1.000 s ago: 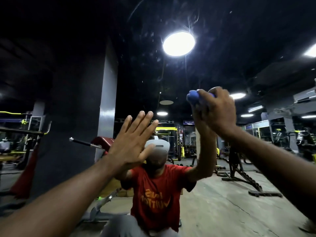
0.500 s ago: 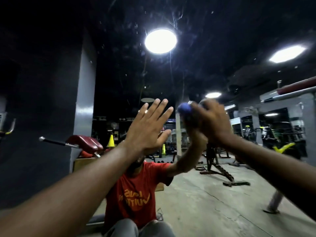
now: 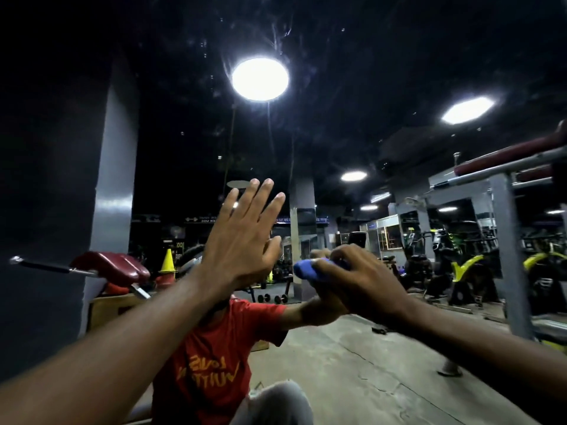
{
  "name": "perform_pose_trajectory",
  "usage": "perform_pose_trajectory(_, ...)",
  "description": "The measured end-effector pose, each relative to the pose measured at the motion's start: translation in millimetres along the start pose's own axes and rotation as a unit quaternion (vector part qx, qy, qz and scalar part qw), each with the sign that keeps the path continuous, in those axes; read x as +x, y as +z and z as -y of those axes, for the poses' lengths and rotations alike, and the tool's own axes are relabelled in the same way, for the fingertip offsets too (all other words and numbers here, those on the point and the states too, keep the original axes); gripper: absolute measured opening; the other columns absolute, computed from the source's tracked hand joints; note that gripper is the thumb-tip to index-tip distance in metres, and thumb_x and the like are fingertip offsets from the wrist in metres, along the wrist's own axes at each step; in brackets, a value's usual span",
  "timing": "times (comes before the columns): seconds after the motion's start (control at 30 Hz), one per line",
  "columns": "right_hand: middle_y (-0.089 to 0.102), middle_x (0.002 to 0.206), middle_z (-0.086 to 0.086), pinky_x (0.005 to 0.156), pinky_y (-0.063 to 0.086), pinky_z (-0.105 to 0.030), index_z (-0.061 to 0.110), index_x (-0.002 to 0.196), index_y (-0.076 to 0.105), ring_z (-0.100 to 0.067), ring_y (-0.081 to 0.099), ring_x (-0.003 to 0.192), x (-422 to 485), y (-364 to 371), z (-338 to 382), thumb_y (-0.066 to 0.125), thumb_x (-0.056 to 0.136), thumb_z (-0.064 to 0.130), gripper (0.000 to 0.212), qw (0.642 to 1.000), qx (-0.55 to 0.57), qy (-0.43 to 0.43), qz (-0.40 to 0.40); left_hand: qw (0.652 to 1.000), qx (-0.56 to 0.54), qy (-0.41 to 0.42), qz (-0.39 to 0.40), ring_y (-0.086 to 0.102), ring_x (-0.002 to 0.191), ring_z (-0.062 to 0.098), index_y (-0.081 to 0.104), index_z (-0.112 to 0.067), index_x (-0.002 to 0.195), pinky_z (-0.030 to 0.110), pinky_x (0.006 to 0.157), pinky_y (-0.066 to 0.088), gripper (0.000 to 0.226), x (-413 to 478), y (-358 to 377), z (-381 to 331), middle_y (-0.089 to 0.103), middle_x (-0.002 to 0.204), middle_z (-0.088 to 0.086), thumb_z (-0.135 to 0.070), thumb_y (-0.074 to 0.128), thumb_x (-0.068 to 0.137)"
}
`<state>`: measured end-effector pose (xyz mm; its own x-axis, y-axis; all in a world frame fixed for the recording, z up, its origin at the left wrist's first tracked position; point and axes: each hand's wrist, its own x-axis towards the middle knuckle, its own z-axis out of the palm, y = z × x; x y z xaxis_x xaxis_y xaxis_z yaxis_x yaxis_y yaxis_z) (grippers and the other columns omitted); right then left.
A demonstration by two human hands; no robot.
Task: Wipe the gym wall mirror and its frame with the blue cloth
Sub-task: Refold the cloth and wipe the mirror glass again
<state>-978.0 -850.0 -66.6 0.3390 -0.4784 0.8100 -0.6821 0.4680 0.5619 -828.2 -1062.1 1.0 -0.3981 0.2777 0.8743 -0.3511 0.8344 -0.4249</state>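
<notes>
The wall mirror point(image 3: 352, 72) fills nearly the whole view and reflects the dark gym; its frame is not visible. My left hand point(image 3: 239, 240) lies flat on the glass with straight fingers spread upward. To its right my right hand point(image 3: 359, 280) grips the bunched blue cloth point(image 3: 306, 269) and holds it against the glass at about chest height. The cloth shows only at the hand's left side; the hand hides the rest. My reflection in a red shirt point(image 3: 211, 360) sits below both hands.
All else is reflection: a bright round ceiling lamp point(image 3: 260, 79), a grey pillar point(image 3: 113, 185) at left, a red padded bench point(image 3: 113, 268), a yellow cone point(image 3: 167, 261), exercise machines point(image 3: 460, 271) at right, a concrete floor point(image 3: 368, 363).
My right hand has dropped with the cloth from above head height to chest height on the glass. My left hand stays flat on the glass. The view has swung left and tilted up.
</notes>
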Motion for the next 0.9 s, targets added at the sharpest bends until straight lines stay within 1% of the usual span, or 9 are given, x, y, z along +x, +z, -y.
perform_pose_trajectory(0.07,0.057,0.097,-0.012,0.061,0.035,-0.024,0.016,0.124,0.066,-0.021,0.053,0.077,16,-5,-37,0.073,0.086,0.034,0.042,1.0,-0.001,0.015,-0.007,1.0,0.001,0.018,0.002,0.007,0.157,0.026,0.018,-0.02,0.162,0.05,0.127,0.008,0.079,13,0,-17,0.009,0.17,0.009,-0.053,0.035,0.092)
perform_pose_trajectory(0.17,0.049,0.092,-0.013,0.055,0.038,-0.031,0.014,0.118,0.063,-0.028,0.049,0.075,55,-19,-113,0.054,0.091,0.038,0.037,0.985,-0.016,0.133,-0.105,1.0,0.008,0.016,0.017,0.001,0.158,0.024,0.01,-0.023,0.163,0.049,0.128,0.006,0.079,39,2,-39,0.001,0.171,0.007,-0.058,0.021,0.093)
perform_pose_trajectory(0.3,0.048,0.093,-0.012,0.065,0.036,-0.032,0.013,0.114,0.067,-0.033,0.051,0.085,69,-23,-164,0.063,0.086,0.021,0.03,0.961,0.009,0.233,-0.149,0.999,0.038,0.006,0.026,-0.006,0.158,0.023,0.006,-0.026,0.163,0.048,0.127,0.002,0.078,47,16,-46,-0.005,0.171,0.006,-0.062,0.013,0.095)
perform_pose_trajectory(0.4,0.05,0.094,-0.011,0.062,0.032,-0.029,0.013,0.121,0.066,-0.026,0.049,0.081,40,-12,-139,0.061,0.087,0.026,0.036,0.986,0.06,0.102,-0.121,0.998,0.048,0.001,0.026,-0.009,0.157,0.022,0.002,-0.027,0.162,0.045,0.127,-0.002,0.077,45,16,-45,-0.008,0.17,0.004,-0.061,0.016,0.095)
perform_pose_trajectory(0.5,0.053,0.1,-0.008,0.06,0.044,-0.026,0.02,0.124,0.062,-0.016,0.048,0.084,-17,-7,-109,0.055,0.095,0.037,0.035,0.991,0.123,-0.041,-0.038,0.998,0.044,-0.033,0.022,-0.006,0.157,0.022,0.004,-0.024,0.163,0.043,0.127,-0.001,0.077,48,13,-61,-0.004,0.171,0.006,-0.054,0.02,0.093)
perform_pose_trajectory(0.67,0.057,0.097,-0.012,0.063,0.05,-0.036,0.021,0.121,0.053,-0.022,0.054,0.082,-58,2,-133,0.06,0.096,0.025,0.027,0.98,0.121,-0.148,-0.047,0.999,0.047,0.007,0.025,0.005,0.158,0.024,0.017,-0.023,0.163,0.046,0.126,0.007,0.075,72,32,-118,0.007,0.171,0.007,-0.055,0.029,0.096)
perform_pose_trajectory(0.73,0.057,0.09,-0.013,0.058,0.046,-0.038,0.026,0.116,0.052,-0.026,0.053,0.076,-39,-6,-171,0.056,0.1,0.028,0.017,0.986,0.081,-0.095,-0.111,0.998,0.054,0.003,0.025,0.007,0.158,0.026,0.021,-0.025,0.162,0.05,0.125,0.011,0.073,81,42,-133,0.009,0.171,0.007,-0.057,0.029,0.097)
perform_pose_trajectory(0.8,0.056,0.094,-0.015,0.064,0.048,-0.043,0.033,0.109,0.057,-0.034,0.055,0.081,-13,-22,-221,0.054,0.096,0.031,0.013,0.982,0.058,0.062,-0.166,0.998,0.063,-0.011,0.023,0.005,0.158,0.027,0.018,-0.026,0.162,0.053,0.125,0.012,0.072,82,50,-137,0.006,0.171,0.007,-0.058,0.026,0.098)
perform_pose_trajectory(0.9,0.053,0.101,-0.017,0.069,0.05,-0.046,0.017,0.119,0.067,-0.036,0.052,0.088,-3,-32,-276,0.047,0.085,0.034,0.044,0.966,0.053,0.181,-0.178,0.996,0.082,-0.02,0.018,0.003,0.158,0.026,0.017,-0.025,0.163,0.053,0.125,0.01,0.072,81,52,-138,0.005,0.171,0.007,-0.058,0.023,0.1)
